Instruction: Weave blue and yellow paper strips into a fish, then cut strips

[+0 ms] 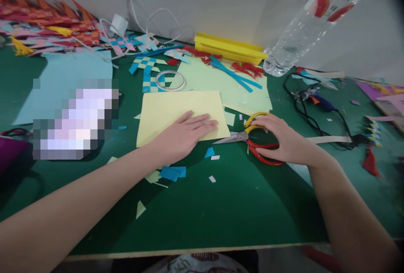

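My left hand [184, 136] lies flat with fingers stretched out on a pale yellow sheet of paper [176, 108], pressing it against the table. To its right, my right hand [285, 140] grips a pair of scissors [236, 137] by the handles, one yellow and one red. The scissor blades point left, their tips just below the sheet's lower right edge. Small blue paper scraps [172, 173] lie just below my left hand. Pale green paper [249, 83] lies behind the yellow sheet.
A roll of tape [170, 81] rests behind the sheet beside woven paper strips [150, 68]. A plastic bottle [293, 41] leans on the wall at right, near a glue gun [320, 101] with a black cord. On the left are blue paper [75, 66] and a pixelated device [78, 117].
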Demonstrator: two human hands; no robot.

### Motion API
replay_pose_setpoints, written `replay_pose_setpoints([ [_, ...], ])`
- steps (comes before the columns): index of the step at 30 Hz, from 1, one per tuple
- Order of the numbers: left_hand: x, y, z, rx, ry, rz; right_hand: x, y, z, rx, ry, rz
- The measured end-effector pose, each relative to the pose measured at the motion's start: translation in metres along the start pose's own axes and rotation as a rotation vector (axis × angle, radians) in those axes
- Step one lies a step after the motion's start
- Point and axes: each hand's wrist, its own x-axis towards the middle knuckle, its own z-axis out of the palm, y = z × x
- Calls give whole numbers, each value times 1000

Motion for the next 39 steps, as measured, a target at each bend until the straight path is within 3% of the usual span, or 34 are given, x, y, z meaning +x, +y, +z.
replay_pose_setpoints([
  [11,0,-1,1,-9,25,-3,2,7,1,22,30,-46],
  [19,0,-1,2,4,19,-9,-5,13,-3,31,-34,40],
  [39,0,0,-1,-1,-17,-22,4,-7,2,-26,0,-54],
])
